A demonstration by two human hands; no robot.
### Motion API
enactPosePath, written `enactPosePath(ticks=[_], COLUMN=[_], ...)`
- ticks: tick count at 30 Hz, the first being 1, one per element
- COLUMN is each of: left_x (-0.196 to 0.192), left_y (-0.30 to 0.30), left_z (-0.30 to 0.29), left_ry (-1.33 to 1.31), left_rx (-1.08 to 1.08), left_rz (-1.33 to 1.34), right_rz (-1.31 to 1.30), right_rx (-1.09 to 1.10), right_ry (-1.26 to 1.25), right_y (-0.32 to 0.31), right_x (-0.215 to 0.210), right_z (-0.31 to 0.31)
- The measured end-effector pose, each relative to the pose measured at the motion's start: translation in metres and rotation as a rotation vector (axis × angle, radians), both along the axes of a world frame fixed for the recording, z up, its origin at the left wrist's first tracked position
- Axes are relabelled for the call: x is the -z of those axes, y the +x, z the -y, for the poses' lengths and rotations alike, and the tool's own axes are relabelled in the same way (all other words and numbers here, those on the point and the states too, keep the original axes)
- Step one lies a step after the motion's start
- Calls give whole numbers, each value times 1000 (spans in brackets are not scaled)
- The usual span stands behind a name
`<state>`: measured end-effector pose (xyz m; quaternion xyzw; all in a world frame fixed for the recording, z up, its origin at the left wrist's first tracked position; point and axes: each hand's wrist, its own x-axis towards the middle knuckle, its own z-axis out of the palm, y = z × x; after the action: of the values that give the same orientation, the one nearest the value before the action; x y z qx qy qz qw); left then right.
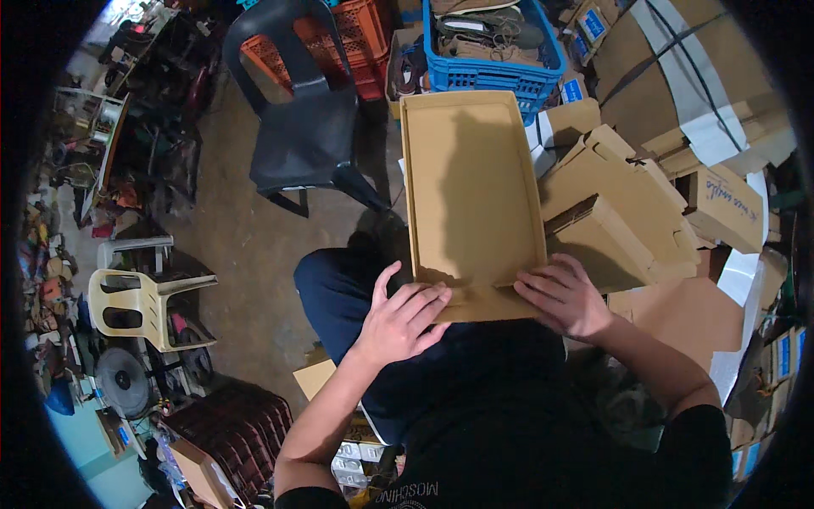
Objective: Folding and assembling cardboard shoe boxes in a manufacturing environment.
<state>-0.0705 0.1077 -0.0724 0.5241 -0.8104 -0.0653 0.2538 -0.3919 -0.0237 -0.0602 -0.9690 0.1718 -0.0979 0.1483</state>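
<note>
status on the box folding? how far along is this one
Done: a pile of folded cardboard boxes sits to the person's right. In hand: a tan cardboard tray on the lap, long side walls already raised; left hand and right hand press down its near end flap. Left: that near end is still unfinished.

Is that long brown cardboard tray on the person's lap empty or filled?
Empty. The long brown cardboard tray shows only bare cardboard inside; both hands, left and right, press its near flap.

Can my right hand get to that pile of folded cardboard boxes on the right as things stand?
Probably yes. The right hand rests on the near end of the cardboard tray, and the folded boxes lie just beyond it, with nothing between.
</note>
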Motion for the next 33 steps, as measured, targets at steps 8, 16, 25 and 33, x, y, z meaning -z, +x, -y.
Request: enactPosePath(ticks=[8, 16, 25, 33], left_x=[-42, -27, 4, 21], left_y=[-12, -23, -11, -12], left_z=[31, 39, 35, 23], left_ry=[264, 378, -46, -34], left_rx=[-191, -296, -56, -48], left_rz=[-141, 19, 19, 52], right_rz=[70, 201, 205, 153], right_rx=[166, 249, 32, 57], right_ry=[237, 419, -179, -133], right_y=[28, 47, 39, 43], right_x=[-22, -9, 16, 1], right_z=[17, 27, 23, 7])
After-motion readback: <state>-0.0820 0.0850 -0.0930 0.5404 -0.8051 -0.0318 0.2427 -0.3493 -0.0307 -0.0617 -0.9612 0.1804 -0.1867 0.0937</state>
